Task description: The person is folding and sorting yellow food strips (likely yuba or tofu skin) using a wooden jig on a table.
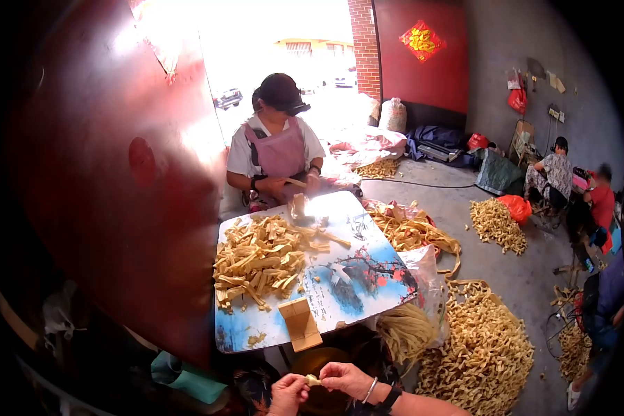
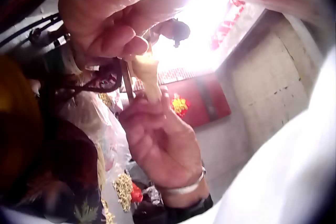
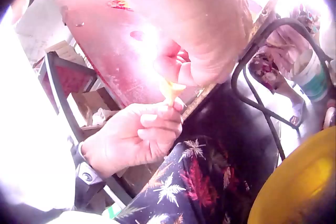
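In the head view, my left hand (image 1: pixel 289 394) and right hand (image 1: pixel 347 380) meet below the near table edge. Between them stretches a small pale yellow tofu skin strip (image 1: pixel 313 380), one end pinched by each hand. The left wrist view shows the strip (image 2: pixel 149 74) widening in the middle, the left fingertips at its upper end and the right fingers at its lower end. In the right wrist view, the left thumb and fingers pinch its narrow end (image 3: pixel 171 94), while the right hand (image 3: pixel 194 24) partly hides the other end.
On the painted table (image 1: pixel 347 277) lie a heap of strips (image 1: pixel 260 256) and a folded cardboard piece (image 1: pixel 300 324). Across it sits a person (image 1: pixel 284 145) handling a strip. Knotted pieces (image 1: pixel 478 347) are piled on the floor at right. A yellow basin (image 3: pixel 299 182) stands near my lap.
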The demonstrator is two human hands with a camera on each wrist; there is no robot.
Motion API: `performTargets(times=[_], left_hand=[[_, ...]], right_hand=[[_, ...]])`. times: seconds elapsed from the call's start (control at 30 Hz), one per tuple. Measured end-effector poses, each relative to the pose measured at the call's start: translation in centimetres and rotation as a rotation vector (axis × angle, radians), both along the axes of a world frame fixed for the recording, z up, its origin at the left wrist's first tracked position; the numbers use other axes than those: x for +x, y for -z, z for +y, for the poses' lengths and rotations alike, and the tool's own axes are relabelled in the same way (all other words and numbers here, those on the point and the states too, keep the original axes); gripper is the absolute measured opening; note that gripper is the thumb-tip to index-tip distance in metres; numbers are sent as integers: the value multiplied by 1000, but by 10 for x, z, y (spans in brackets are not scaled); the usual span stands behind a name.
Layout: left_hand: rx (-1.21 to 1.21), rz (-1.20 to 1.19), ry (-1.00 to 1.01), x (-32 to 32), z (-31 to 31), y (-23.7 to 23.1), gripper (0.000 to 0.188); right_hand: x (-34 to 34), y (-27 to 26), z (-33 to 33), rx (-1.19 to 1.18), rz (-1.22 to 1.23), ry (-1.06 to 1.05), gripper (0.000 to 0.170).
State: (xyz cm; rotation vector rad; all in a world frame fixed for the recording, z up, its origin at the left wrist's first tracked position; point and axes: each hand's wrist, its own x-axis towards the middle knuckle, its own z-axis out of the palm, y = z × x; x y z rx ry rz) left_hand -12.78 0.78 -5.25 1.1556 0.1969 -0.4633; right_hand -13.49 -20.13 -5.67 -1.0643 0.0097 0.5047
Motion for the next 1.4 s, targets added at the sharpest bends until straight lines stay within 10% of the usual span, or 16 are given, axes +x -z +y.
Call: performTargets(times=[0.2,0.43,0.83,1.0,1.13,1.27,1.4], left_hand=[[18,-15,30,-1,13,-14,10],[261,-657,95,8,-7,-5,10],[86,-323,102,2,22,-9,13],[195,-376,101,9,28,-3,24],[160,-345,35,9,19,-14,27],[-391,-53,-34,9,15,4,31],[-346,1,68,7,17,6,31]], right_hand=[[-2,0,-6,-33,-19,36,11],[5,-12,12,-32,25,66,15],[30,-27,25,166,195,110,11],[35,-24,32,-526,-325,124,15],[21,-23,40,-656,-334,-36,15],[11,-25,50,-726,-342,81,16],[18,-22,44,-867,-556,278,17]])
